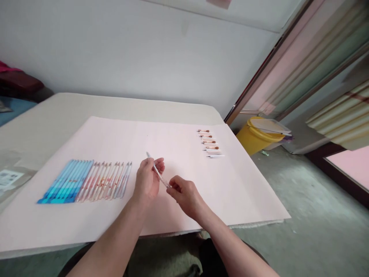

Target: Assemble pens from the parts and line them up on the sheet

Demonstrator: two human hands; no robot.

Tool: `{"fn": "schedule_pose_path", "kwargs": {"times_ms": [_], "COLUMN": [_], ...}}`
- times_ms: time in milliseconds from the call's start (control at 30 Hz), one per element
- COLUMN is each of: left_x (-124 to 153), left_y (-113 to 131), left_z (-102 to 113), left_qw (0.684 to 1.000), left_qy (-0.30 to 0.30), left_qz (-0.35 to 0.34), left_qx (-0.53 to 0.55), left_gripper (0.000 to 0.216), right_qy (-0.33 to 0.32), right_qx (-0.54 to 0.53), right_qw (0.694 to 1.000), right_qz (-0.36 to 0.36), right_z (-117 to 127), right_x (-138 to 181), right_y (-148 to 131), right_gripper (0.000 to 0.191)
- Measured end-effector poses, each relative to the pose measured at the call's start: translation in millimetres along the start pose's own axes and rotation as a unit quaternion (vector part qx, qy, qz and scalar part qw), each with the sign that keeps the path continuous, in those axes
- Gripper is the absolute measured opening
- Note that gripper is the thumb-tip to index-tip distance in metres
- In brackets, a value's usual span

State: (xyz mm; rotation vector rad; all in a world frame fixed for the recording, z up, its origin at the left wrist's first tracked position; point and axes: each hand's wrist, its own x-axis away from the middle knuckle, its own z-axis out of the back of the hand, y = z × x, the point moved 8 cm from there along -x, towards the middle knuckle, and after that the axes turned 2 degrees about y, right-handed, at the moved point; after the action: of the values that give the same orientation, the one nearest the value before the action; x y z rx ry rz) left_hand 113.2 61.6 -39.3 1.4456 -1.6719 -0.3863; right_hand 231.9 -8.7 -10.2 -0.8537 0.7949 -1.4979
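Note:
My left hand (147, 180) and my right hand (184, 194) hold one thin white pen (157, 170) between them, above the pale pink sheet (161, 138). The left fingers are closed around its middle; the right fingers pinch its near end. Its far tip points up and left. To the left lies a tidy row of several pens (86, 181), blue ones on the left, white and pink ones on the right. At the far right of the sheet lies a column of several small pen parts (210, 143).
The sheet covers a beige table (43, 123) that stands against a white wall. A yellow bucket (253, 136) with a lid stands on the floor at the right, near a glass door. Dark red cloth (17, 79) lies at the far left.

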Motion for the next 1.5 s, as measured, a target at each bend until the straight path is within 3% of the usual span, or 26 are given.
{"fn": "schedule_pose_path", "kwargs": {"times_ms": [233,467,767,900,1033,1133,1200,1267,1367,1433,1500], "left_x": [15,16,10,7,5,5,5,5,5,6,7], "left_y": [-17,-21,-18,-17,-18,-19,-18,-17,-14,-13,-14], "left_z": [-12,-13,-5,-3,-2,-4,-3,-2,-1,-3,-4], "left_qw": [0.996,0.994,0.995,0.996,0.996,0.995,0.996,0.997,0.998,0.998,0.997], "left_qy": [-0.062,-0.082,-0.064,-0.052,-0.054,-0.058,-0.052,-0.041,-0.031,-0.035,-0.043], "left_qz": [0.031,0.039,0.035,0.026,0.022,0.029,0.028,0.020,0.012,0.014,0.022], "left_qx": [-0.053,-0.062,-0.070,-0.064,-0.066,-0.071,-0.069,-0.063,-0.054,-0.056,-0.060], "left_gripper": [0.010,0.016,0.016,0.015,0.013,0.011,0.010,0.009,0.006,0.005,0.005], "right_qy": [0.050,0.084,0.119,0.124,0.085,0.004,-0.009,0.017,0.096,0.136,0.118], "right_qx": [0.005,0.043,0.102,0.090,-0.047,-0.237,-0.287,-0.248,-0.076,0.028,0.041], "right_qw": [0.999,0.996,0.986,0.987,0.995,0.964,0.948,0.962,0.992,0.990,0.991], "right_qz": [-0.013,0.007,0.056,0.045,-0.028,-0.121,-0.140,-0.116,-0.025,0.033,0.035], "right_z": [8,14,18,18,11,-5,-7,-1,14,19,16], "right_x": [-2,-2,-5,-6,-9,-10,-11,-11,-8,-5,-5], "right_y": [7,6,5,7,20,34,36,33,19,7,7], "right_gripper": [0.006,0.007,0.021,0.022,0.017,0.012,0.013,0.013,0.014,0.022,0.015]}}
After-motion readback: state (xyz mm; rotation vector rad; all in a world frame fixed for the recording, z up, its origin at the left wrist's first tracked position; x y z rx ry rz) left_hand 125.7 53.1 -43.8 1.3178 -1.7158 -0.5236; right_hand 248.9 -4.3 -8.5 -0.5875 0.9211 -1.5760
